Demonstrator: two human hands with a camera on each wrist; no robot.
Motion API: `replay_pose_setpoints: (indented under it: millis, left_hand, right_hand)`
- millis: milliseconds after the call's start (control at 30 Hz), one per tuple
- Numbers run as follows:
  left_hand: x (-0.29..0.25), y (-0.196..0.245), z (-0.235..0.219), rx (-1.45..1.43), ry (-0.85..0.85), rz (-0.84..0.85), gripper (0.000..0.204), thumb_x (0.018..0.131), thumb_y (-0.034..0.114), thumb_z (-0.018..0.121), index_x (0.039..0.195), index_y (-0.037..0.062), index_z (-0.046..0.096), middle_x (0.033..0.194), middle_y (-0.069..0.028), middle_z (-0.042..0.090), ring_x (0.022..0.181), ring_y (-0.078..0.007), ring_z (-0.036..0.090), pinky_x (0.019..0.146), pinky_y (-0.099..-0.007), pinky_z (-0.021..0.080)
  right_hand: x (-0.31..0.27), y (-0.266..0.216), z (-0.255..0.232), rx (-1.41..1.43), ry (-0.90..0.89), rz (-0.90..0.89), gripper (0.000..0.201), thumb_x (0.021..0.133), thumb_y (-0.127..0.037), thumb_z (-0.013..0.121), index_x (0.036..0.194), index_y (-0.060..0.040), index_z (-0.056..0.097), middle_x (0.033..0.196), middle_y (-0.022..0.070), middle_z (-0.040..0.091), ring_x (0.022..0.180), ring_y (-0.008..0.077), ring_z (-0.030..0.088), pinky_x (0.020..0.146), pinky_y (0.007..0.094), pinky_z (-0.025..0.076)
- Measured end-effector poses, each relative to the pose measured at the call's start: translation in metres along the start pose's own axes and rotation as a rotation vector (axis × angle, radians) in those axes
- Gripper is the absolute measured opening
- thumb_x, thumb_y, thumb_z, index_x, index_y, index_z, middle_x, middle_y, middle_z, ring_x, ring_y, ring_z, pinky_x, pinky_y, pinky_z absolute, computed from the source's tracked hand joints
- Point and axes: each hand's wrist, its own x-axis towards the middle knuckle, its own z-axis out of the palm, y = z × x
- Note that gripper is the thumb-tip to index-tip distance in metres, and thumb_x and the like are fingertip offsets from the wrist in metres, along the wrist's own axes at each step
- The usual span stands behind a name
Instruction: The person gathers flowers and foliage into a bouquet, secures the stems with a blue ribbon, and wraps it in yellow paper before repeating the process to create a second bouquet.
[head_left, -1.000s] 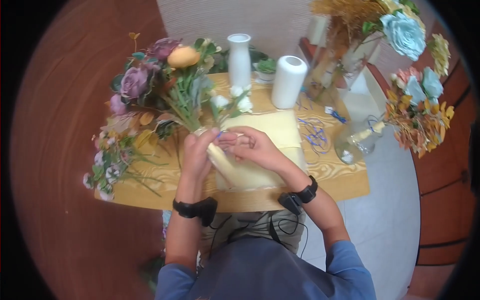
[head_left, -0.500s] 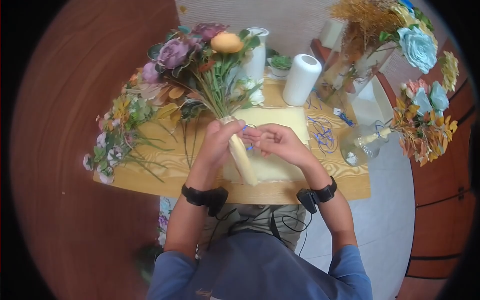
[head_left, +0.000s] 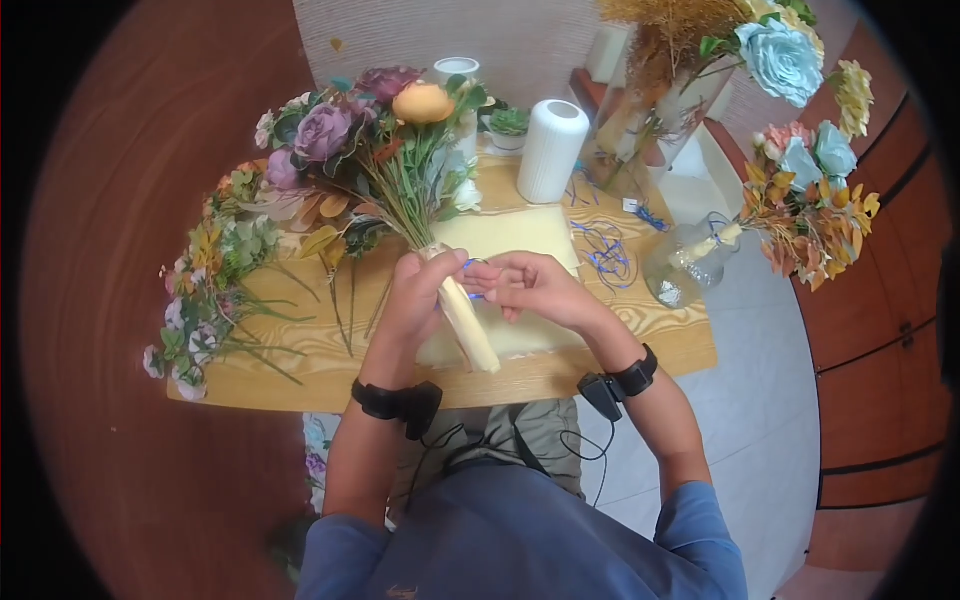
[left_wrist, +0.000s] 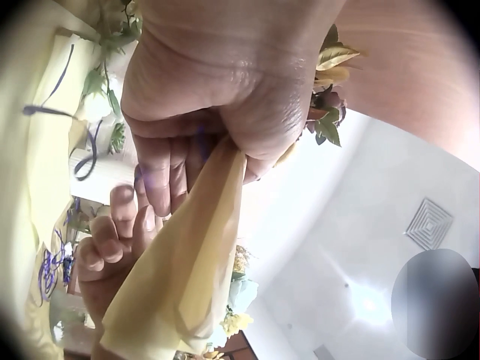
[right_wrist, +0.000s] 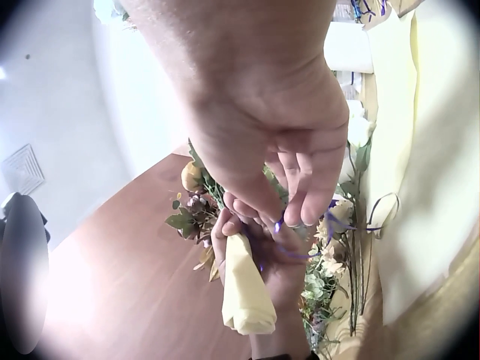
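My left hand (head_left: pixel 412 295) grips a bouquet of artificial flowers (head_left: pixel 425 104) round its stems. The lower stems are wrapped in pale yellow paper (head_left: pixel 468 328), which points down toward my body. Purple and orange blooms spread above the fist. Close beside it, my right hand (head_left: pixel 540 288) has bent fingers and pinches a thin blue ribbon (right_wrist: pixel 337 225) near the wrap. In the left wrist view, a loop of ribbon (left_wrist: pixel 91 154) hangs near the left hand. The ribbon's path behind the left fingers is hidden.
Yellow paper sheets (head_left: pixel 520 232) lie beneath the hands. Loose flowers (head_left: pixel 195 330) lie at the left of the wooden table (head_left: pixel 640 345). Behind stand a white ribbed vase (head_left: pixel 552 152) and a taller white vase (head_left: pixel 457 68). Tangled blue ribbon (head_left: pixel 608 252) and a glass vase (head_left: pixel 690 265) are right.
The head view has shifted. Both hands and the bouquet have moved a little to the right over the table. Left hand still grips the stems; right hand stays close by the ribbon.
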Motion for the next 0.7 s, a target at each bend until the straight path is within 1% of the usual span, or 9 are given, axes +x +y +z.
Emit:
replay_pose_setpoints:
  millis: [100, 200, 267, 400, 500, 567, 600, 633, 700]
  left_hand:
    - [0.000, 0.001, 0.002, 0.008, -0.005, -0.010, 0.019, 0.091, 0.014, 0.051, 0.089, -0.0049, 0.055, 0.087, -0.0230, 0.067, 0.077, -0.0262, 0.068, 0.075, -0.0356, 0.057]
    - [0.001, 0.001, 0.004, 0.017, 0.009, 0.001, 0.019, 0.091, 0.014, 0.052, 0.089, -0.0049, 0.055, 0.087, -0.0230, 0.067, 0.077, -0.0265, 0.068, 0.075, -0.0358, 0.057]
    - [0.000, 0.001, 0.004, 0.005, 0.022, 0.012, 0.019, 0.091, 0.014, 0.052, 0.090, -0.0048, 0.055, 0.087, -0.0230, 0.067, 0.076, -0.0265, 0.068, 0.076, -0.0359, 0.057]
    - [0.000, -0.001, 0.003, -0.037, 0.030, -0.005, 0.018, 0.091, 0.014, 0.053, 0.090, -0.0036, 0.055, 0.087, -0.0231, 0.066, 0.077, -0.0273, 0.068, 0.077, -0.0379, 0.057]
    - [0.000, -0.001, -0.003, -0.080, 0.012, -0.061, 0.016, 0.090, 0.013, 0.053, 0.087, -0.0024, 0.054, 0.087, -0.0250, 0.066, 0.079, -0.0283, 0.068, 0.077, -0.0384, 0.057]
    - [0.000, 0.002, -0.009, -0.052, -0.007, -0.031, 0.020, 0.089, 0.014, 0.053, 0.093, -0.0059, 0.057, 0.091, -0.0231, 0.067, 0.082, -0.0270, 0.068, 0.079, -0.0370, 0.055]
    - [0.000, 0.002, -0.010, -0.024, -0.039, -0.005, 0.027, 0.089, 0.014, 0.053, 0.100, -0.0093, 0.059, 0.095, -0.0212, 0.067, 0.086, -0.0257, 0.067, 0.081, -0.0356, 0.054]
    - [0.001, 0.004, -0.010, -0.029, -0.040, -0.011, 0.027, 0.089, 0.014, 0.053, 0.100, -0.0093, 0.059, 0.095, -0.0212, 0.067, 0.086, -0.0257, 0.067, 0.081, -0.0356, 0.054]
    - [0.002, 0.007, -0.010, 0.076, 0.075, 0.090, 0.030, 0.091, 0.012, 0.051, 0.108, -0.0123, 0.056, 0.112, -0.0248, 0.063, 0.102, -0.0267, 0.064, 0.091, -0.0383, 0.050]
  right_hand:
    - [-0.005, 0.003, -0.005, 0.000, 0.000, 0.070, 0.052, 0.085, -0.006, 0.066, 0.132, 0.0035, 0.043, 0.103, 0.0081, 0.064, 0.073, 0.0101, 0.062, 0.063, 0.0228, 0.052]
    - [-0.013, -0.010, -0.006, -0.057, 0.035, 0.053, 0.053, 0.084, -0.005, 0.066, 0.131, 0.0046, 0.043, 0.106, 0.0092, 0.063, 0.075, 0.0107, 0.062, 0.063, 0.0233, 0.052]
    - [-0.016, -0.017, 0.001, -0.145, 0.141, -0.014, 0.055, 0.084, -0.006, 0.067, 0.132, 0.0039, 0.043, 0.113, 0.0119, 0.061, 0.073, 0.0110, 0.062, 0.060, 0.0234, 0.053]
    - [-0.009, -0.012, 0.008, -0.043, 0.035, -0.017, 0.058, 0.084, -0.005, 0.067, 0.134, 0.0042, 0.040, 0.121, 0.0138, 0.057, 0.073, 0.0109, 0.063, 0.060, 0.0234, 0.054]
    - [0.000, -0.005, 0.011, 0.035, -0.060, -0.034, 0.048, 0.086, -0.006, 0.064, 0.129, 0.0042, 0.046, 0.110, 0.0117, 0.062, 0.071, 0.0111, 0.063, 0.061, 0.0233, 0.054]
    - [-0.001, -0.001, 0.004, -0.038, 0.047, 0.074, 0.031, 0.090, -0.008, 0.061, 0.118, 0.0037, 0.056, 0.094, 0.0079, 0.066, 0.068, 0.0111, 0.063, 0.062, 0.0234, 0.054]
    - [-0.004, -0.007, -0.001, -0.035, 0.047, 0.079, 0.031, 0.090, -0.008, 0.061, 0.118, 0.0037, 0.056, 0.094, 0.0079, 0.066, 0.068, 0.0111, 0.063, 0.062, 0.0234, 0.054]
    - [-0.010, -0.018, -0.009, -0.100, 0.131, 0.064, 0.025, 0.091, -0.010, 0.060, 0.112, 0.0031, 0.060, 0.088, 0.0060, 0.066, 0.067, 0.0108, 0.063, 0.062, 0.0235, 0.055]
    - [-0.026, -0.044, -0.030, -0.219, 0.300, 0.021, 0.020, 0.091, -0.012, 0.059, 0.105, 0.0023, 0.064, 0.081, 0.0040, 0.065, 0.065, 0.0097, 0.063, 0.060, 0.0229, 0.054]
